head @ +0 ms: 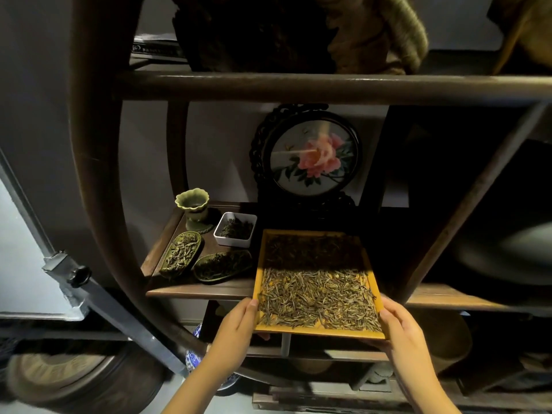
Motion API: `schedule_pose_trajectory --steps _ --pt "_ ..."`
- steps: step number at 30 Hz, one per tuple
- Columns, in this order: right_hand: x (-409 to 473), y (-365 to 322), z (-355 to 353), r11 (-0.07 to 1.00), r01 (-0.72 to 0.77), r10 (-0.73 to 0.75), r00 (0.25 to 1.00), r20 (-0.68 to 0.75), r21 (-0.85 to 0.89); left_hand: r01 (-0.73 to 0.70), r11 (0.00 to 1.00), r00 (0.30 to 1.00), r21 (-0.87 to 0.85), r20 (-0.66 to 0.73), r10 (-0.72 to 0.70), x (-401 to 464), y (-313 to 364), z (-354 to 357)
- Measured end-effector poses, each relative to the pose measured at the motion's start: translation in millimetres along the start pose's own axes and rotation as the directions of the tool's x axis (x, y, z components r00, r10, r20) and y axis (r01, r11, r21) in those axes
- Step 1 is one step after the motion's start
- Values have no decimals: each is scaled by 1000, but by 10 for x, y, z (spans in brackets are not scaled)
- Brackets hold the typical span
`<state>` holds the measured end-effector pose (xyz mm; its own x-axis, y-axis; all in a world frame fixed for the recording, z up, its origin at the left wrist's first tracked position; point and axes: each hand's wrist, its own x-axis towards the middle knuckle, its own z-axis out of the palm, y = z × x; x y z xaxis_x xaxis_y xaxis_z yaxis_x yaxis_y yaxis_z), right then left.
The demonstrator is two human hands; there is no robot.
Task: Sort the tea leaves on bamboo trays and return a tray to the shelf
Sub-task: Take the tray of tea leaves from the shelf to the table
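Observation:
A square yellow bamboo tray [321,333] full of dry tea leaves [316,297] lies half on the dark wooden shelf [197,291], its near half sticking out over the edge. My left hand [239,324] grips the tray's near left corner. My right hand [400,327] grips its near right corner. The far half of the tray lies in the shelf's shadow.
On the shelf left of the tray stand a white square dish of tea [235,229], two leaf-shaped brass dishes of tea [181,253] [222,265] and a green cup [193,209]. A round framed peony picture [312,156] stands behind. A slanted wooden post [466,204] borders the right.

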<state>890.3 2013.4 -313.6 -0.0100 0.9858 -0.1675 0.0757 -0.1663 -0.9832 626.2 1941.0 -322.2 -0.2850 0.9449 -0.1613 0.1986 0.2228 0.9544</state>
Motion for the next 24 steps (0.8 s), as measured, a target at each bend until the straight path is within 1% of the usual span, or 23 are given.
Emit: schedule_pose_trajectory --steps 4,9,12,16,18,21,24 --pt "-144 -28 -87 1000 -13 13 1000 8 -16 -13 999 1000 -39 23 14 -108 81 -118" --pt "-401 -100 -152 999 -21 22 999 -29 41 -45 998 998 -42 43 47 -216 172 -191" --pt "-556 -139 -162 996 -33 41 994 -105 79 -48 995 993 -83 103 56 -253 255 -206" --pt "-795 -172 -162 994 16 10 970 -242 108 -25 995 982 -100 185 44 -215 306 -202" --pt "-937 -203 -111 991 25 17 954 -300 135 12 994 981 -108 193 9 -172 348 -186" --pt "-1152 -252 67 984 62 7 922 -388 165 69 995 978 -68 201 -54 -140 389 -266" --pt "-1378 -304 268 976 134 -48 902 -429 174 -21 999 960 -32 279 29 -189 406 -481"
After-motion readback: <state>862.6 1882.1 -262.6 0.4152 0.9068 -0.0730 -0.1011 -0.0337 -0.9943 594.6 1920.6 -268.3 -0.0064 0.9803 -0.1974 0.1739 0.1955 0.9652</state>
